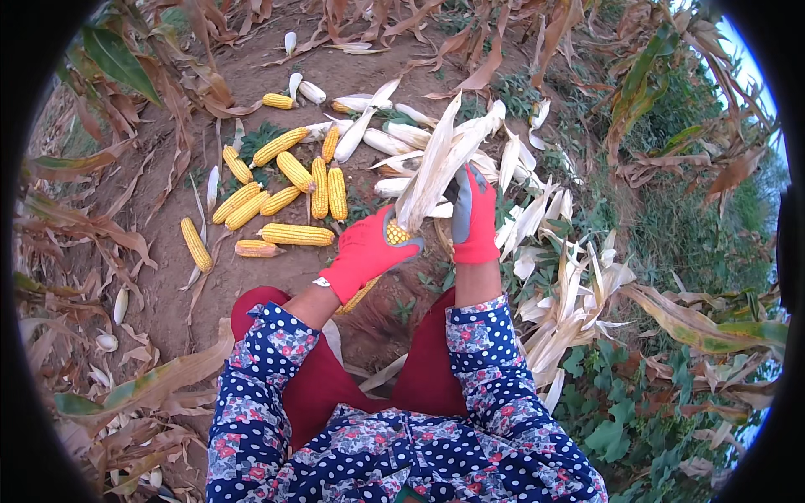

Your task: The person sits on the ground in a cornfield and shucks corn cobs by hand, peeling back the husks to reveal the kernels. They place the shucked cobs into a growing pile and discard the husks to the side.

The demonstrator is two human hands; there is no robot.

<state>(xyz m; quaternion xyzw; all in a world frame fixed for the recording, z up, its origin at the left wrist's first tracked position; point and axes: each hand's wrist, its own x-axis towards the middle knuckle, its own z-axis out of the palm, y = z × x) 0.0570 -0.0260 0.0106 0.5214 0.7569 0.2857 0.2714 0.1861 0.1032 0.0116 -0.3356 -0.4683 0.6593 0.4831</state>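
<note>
My left hand [374, 248], in a red glove with grey palm, is closed around an ear of corn [397, 233]; its yellow kernels show at one end and below the hand. Pale dry husk leaves [434, 166] still join that end and stretch up and to the right. My right hand [473, 210], in a matching glove, grips these leaves from behind, its fingertips partly hidden. Several husked yellow ears [297, 234] lie on the soil to the left. Behind my hands is a heap of ears in pale husks [387, 143].
Loose stripped husks [569, 295] are piled at the right, beside green weeds [610, 434]. Dry corn stalks and leaves [94, 232] border the brown soil [157, 302] at the left and far side. My bent knees in dark red trousers [437, 358] are close below my hands.
</note>
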